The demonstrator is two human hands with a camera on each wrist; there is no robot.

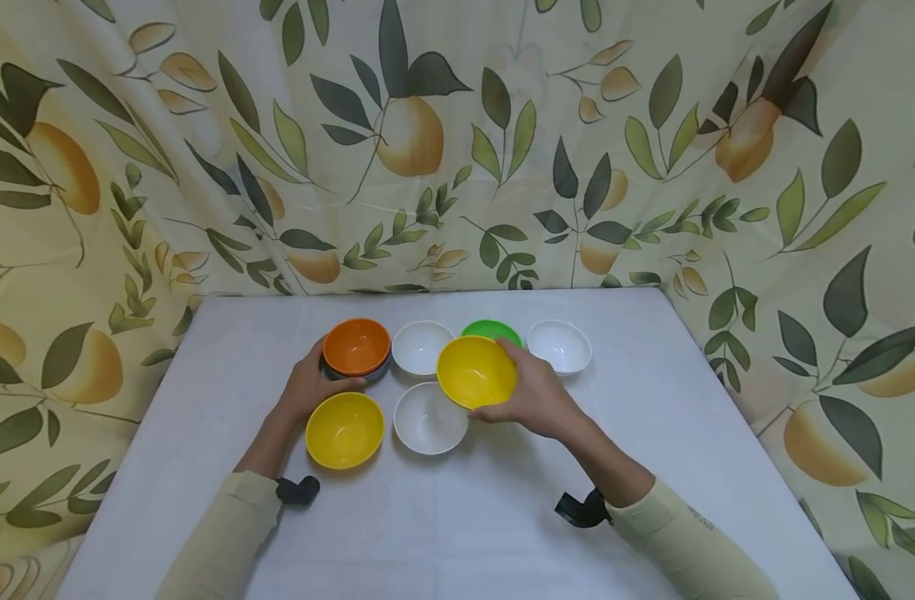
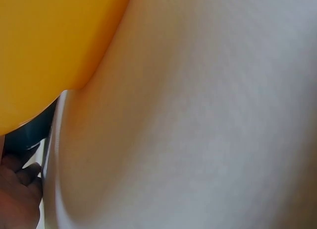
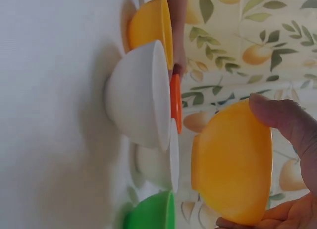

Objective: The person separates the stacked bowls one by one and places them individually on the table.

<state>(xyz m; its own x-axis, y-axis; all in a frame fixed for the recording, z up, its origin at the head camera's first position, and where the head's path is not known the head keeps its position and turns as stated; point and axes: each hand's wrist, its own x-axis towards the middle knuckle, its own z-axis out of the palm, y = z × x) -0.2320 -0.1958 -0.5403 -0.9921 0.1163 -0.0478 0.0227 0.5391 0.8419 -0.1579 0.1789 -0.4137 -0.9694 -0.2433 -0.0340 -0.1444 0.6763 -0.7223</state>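
My right hand [image 1: 536, 392] grips a yellow bowl [image 1: 477, 372] by its rim, thumb on the near side. In the right wrist view this yellow bowl [image 3: 233, 164] is off the table, above the white bowls. At the left, my left hand [image 1: 307, 385] holds a dark bowl [image 1: 378, 372] with an orange bowl [image 1: 356, 347] nested in it. A second yellow bowl [image 1: 345, 431] stands just in front of that stack, and it covers much of the left wrist view. There, fingers [image 2: 25, 177] lie against the dark bowl's underside.
A white bowl [image 1: 430, 419] stands in the front row, right of the yellow one. Behind are another white bowl [image 1: 422, 348], a partly hidden green bowl [image 1: 491, 330] and a white bowl [image 1: 559, 347] at the right. A white cloth [image 1: 502, 533] covers the table; a fruit-print curtain hangs behind.
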